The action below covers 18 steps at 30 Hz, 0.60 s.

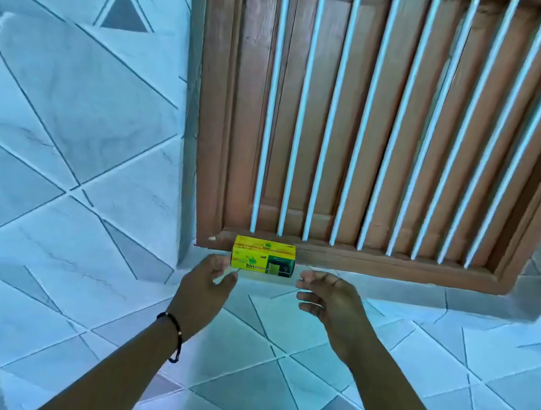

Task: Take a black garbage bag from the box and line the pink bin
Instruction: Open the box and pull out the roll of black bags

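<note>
Box (263, 256) of bin bags, yellow and green, sits on the window ledge (393, 272) just below the middle of the frame, pushed against the wooden shutter (399, 119) behind white bars, out of the way of the tiled wall (65, 101). My left hand (211, 280) comes in at its left end, my right hand (329, 297) at its right end, fingers loosely curved and holding nothing, so I can take it by both ends at once. Neither hand clearly touches it yet. The pink bin is nowhere in view, so lining it seems well off.
</note>
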Each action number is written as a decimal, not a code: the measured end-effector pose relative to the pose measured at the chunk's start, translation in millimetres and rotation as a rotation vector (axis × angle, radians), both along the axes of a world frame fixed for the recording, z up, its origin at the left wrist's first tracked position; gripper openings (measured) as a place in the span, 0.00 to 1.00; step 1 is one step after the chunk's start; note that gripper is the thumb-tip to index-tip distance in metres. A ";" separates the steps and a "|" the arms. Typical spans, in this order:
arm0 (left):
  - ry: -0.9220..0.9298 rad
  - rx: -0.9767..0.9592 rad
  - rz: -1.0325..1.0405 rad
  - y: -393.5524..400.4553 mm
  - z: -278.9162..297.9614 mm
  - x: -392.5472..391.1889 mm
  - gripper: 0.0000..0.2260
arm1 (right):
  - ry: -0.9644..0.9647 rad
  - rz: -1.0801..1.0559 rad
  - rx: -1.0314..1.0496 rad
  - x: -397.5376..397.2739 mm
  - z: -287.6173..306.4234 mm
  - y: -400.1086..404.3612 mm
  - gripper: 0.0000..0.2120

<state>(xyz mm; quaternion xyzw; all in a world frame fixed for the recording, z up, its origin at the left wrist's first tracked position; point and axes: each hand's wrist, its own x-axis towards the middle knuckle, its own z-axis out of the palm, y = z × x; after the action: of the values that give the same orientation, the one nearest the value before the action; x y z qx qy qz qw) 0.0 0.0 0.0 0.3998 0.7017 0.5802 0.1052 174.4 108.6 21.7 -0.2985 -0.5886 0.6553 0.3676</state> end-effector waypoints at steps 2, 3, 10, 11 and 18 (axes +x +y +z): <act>-0.016 -0.055 0.028 28.9 -4.1 -8.0 0.06 | -0.049 -0.018 -0.019 -14.0 -1.7 28.4 0.07; -0.013 -0.081 0.043 41.8 -8.9 -13.9 0.08 | -0.067 -0.026 -0.032 -21.8 -5.7 43.0 0.07; -0.005 -0.155 0.060 96.0 -21.9 -36.5 0.20 | -0.201 0.023 -0.020 -60.8 -33.8 103.3 0.07; -0.016 -0.160 0.071 99.9 -24.0 -36.8 0.22 | -0.201 0.033 -0.026 -64.0 -37.8 106.5 0.07; -0.054 -0.110 0.099 96.8 -30.1 -22.7 0.26 | -0.130 0.000 0.036 -67.2 -39.1 91.3 0.13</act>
<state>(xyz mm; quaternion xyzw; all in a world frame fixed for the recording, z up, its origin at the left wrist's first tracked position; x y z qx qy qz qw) -22.7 96.8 -30.1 0.3426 0.7482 0.5560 0.1170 107.2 199.9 -17.4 -0.3337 -0.6231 0.6237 0.3338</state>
